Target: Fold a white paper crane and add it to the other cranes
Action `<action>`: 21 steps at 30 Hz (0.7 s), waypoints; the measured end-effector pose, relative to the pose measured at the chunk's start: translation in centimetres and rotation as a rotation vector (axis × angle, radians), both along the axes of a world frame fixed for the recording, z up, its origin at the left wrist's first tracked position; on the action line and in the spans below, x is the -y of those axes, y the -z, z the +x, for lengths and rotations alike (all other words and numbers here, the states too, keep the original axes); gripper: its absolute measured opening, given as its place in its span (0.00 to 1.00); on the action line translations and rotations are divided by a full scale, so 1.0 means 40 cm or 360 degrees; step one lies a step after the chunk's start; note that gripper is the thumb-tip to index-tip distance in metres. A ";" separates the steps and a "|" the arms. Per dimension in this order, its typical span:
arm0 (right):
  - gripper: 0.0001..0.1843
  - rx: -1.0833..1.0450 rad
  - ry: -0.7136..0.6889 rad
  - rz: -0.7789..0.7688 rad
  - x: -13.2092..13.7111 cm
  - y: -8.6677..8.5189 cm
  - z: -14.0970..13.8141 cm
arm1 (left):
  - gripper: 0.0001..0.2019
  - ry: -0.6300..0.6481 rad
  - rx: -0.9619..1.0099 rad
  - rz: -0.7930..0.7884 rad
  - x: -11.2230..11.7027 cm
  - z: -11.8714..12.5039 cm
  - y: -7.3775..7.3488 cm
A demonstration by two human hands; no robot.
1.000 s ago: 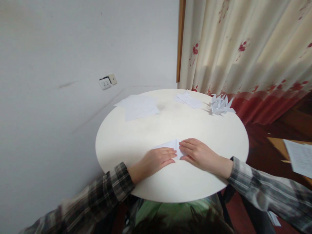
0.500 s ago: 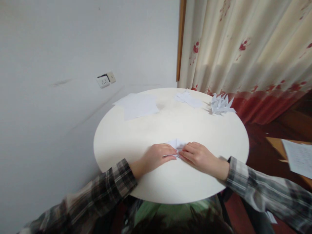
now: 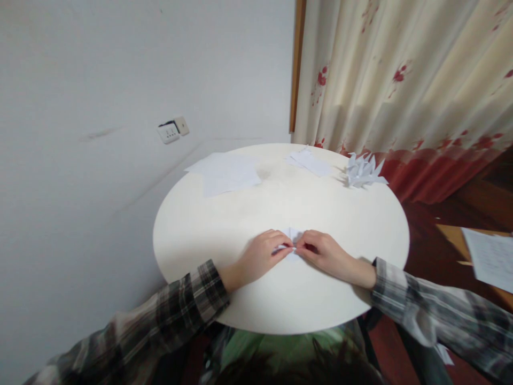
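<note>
A small piece of folded white paper (image 3: pixel 290 233) lies on the white oval table (image 3: pixel 292 299), close to my body. My left hand (image 3: pixel 266 252) pinches it from the left, thumb below and fingers above. From the other side my right hand (image 3: pixel 323 254) pinches its right part between thumb and fingers. The fingertips of both hands almost meet at the paper's middle. Much of the paper is hidden under my fingers; a creased upper portion and a bit of the lower edge show.
White sheets (image 3: pixel 230 174) lie at the table's back left, with smaller paper pieces (image 3: pixel 308 161) at the back. Several pointed folded paper figures (image 3: pixel 364 171) are clustered at the back right. A written sheet (image 3: pixel 491 259) rests on a wooden surface at right. The wall (image 3: pixel 100 214) borders the left.
Both hands have shifted slightly on the paper, with their knuckles a little higher. The left fingertips have moved slightly right, nearer the paper's middle. Other items stay where they were.
</note>
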State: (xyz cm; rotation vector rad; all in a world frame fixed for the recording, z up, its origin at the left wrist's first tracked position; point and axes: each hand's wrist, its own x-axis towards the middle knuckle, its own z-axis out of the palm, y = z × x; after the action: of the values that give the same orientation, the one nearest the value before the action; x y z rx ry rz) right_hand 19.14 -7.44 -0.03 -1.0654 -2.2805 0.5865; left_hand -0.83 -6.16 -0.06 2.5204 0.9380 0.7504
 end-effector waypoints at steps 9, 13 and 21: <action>0.07 -0.0032 0.0025 -0.0060 0.006 -0.008 -0.002 | 0.06 -0.0132 0.0107 -0.0253 0.004 0.014 -0.009; 0.06 -0.0013 0.0040 -0.0064 0.003 -0.010 -0.003 | 0.05 -0.0166 0.0079 -0.0300 0.006 0.016 -0.015; 0.05 0.0062 0.0116 -0.0158 -0.017 -0.001 -0.002 | 0.08 -0.0269 -0.0072 -0.0145 -0.010 -0.005 0.007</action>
State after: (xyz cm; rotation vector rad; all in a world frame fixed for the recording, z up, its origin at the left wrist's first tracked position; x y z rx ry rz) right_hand 19.08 -6.74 -0.01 -1.2121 -2.2555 0.6608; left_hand -1.02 -5.75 -0.36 2.4107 1.1849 0.6847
